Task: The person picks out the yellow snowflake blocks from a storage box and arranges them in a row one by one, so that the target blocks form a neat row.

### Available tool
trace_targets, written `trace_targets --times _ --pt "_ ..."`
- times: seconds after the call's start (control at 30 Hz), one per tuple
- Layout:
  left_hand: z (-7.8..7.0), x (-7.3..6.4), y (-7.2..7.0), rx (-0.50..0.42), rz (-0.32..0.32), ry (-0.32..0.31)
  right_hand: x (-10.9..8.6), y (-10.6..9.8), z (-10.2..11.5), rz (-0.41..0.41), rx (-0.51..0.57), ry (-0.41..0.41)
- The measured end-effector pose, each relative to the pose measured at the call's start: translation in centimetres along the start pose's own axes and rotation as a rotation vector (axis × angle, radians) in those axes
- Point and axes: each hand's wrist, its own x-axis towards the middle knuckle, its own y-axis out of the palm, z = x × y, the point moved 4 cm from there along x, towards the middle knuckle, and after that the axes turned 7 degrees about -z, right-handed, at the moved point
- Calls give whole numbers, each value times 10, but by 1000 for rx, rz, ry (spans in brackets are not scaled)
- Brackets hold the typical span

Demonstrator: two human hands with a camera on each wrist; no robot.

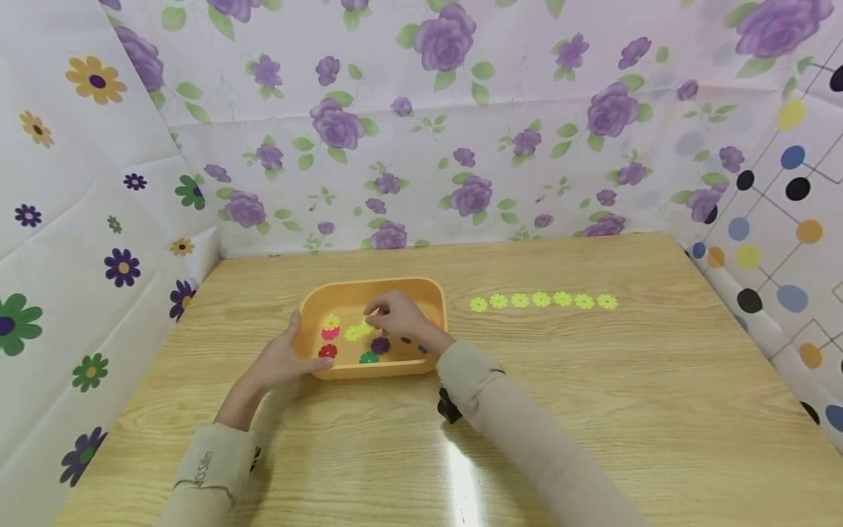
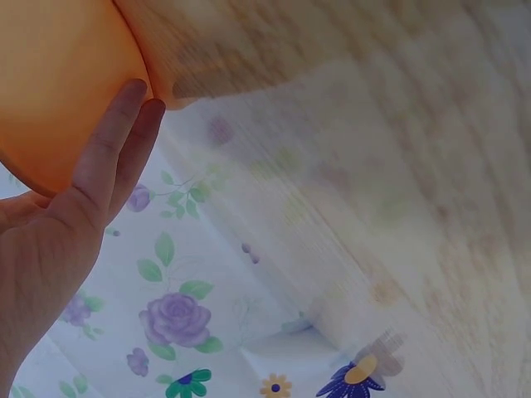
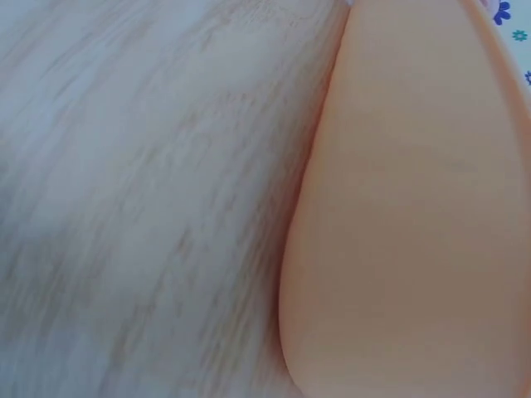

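An orange plastic basin (image 1: 375, 370) sits on the table with flower-shaped pieces inside. My left hand (image 1: 279, 362) holds its left end, thumb at the front rim. In the left wrist view, the fingers (image 2: 124, 137) lie along the outer wall. Reaching over the basin's right side, my right hand (image 1: 398, 316) pinches a yellow flower piece (image 1: 365, 326) with thumb and forefinger, partly hidden. Around it lie another yellow piece (image 1: 353, 334), a purple piece (image 1: 380, 345), a green piece (image 1: 369, 357), a red piece (image 1: 328, 351) and a pink piece (image 1: 331, 333). The right wrist view shows no hand.
To the right of the basin, several yellow flower pieces (image 1: 541, 299) form a row on the wooden table (image 1: 626, 410). A floral sheet (image 1: 421, 132) hangs behind the table, with patterned sheets at both sides. A black object (image 1: 449, 406) shows under the right wrist.
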Motion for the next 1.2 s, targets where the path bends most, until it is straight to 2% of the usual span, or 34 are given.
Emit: trace_targets --times 0.17,0.5,0.83,1.07,1.2 --pt "1 0 0 -9 -6 -1 -6 -9 5 11 -2 -43" --pt "2 0 0 -20 -7 0 -15 -24 8 19 27 -30" --pt "2 1 0 -21 -5 -10 -28 -43 7 1 40 -108" --pt "2 2 2 -19 1 -15 -39 -60 8 -40 -45 -137" --pt "2 1 2 -15 7 -16 -46 -70 8 -56 -36 -116"
